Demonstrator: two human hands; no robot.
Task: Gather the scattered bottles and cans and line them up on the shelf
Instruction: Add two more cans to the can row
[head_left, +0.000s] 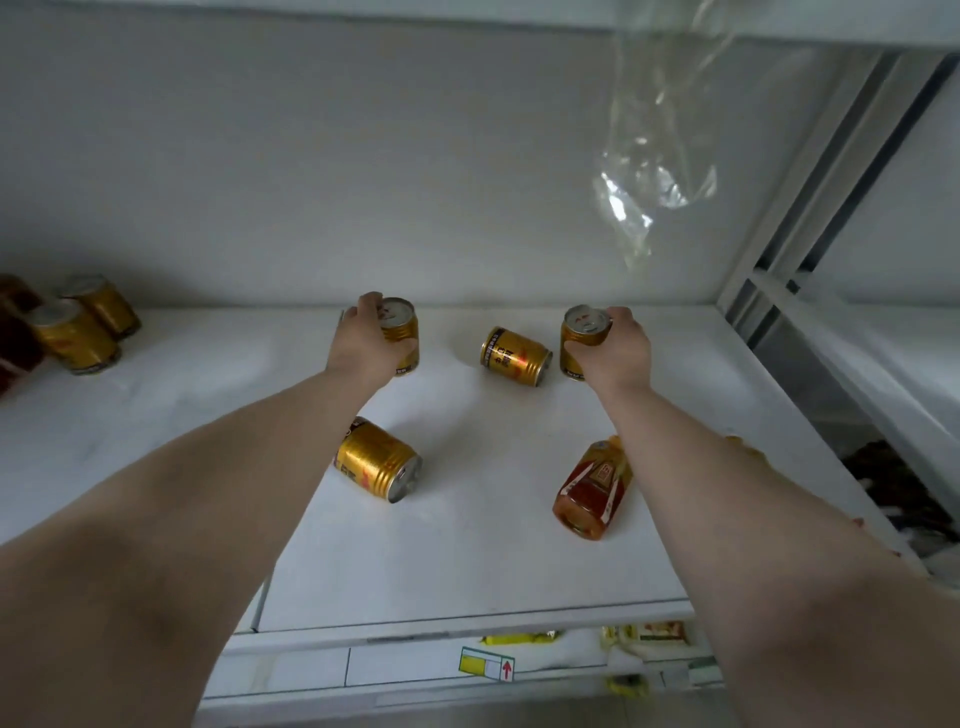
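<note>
On the flat white shelf (467, 561), the left hand (363, 343) has its fingers wrapped around an upright gold metal can (402, 332), and the right hand (613, 348) has its fingers closed on a second upright gold can (579, 338); both cans show silver tops facing up. Between these two, a third gold can (514, 356) lies on its side, long axis running left to right, top end toward the right hand. Nearer the shelf's front edge a fourth gold can (376, 460) lies tipped, its silver top pointing front-right. Right of it, an amber plastic bottle (592, 488) lies flat, base toward the front. Two more gold cans (85, 327) stand at the shelf's far left.
</note>
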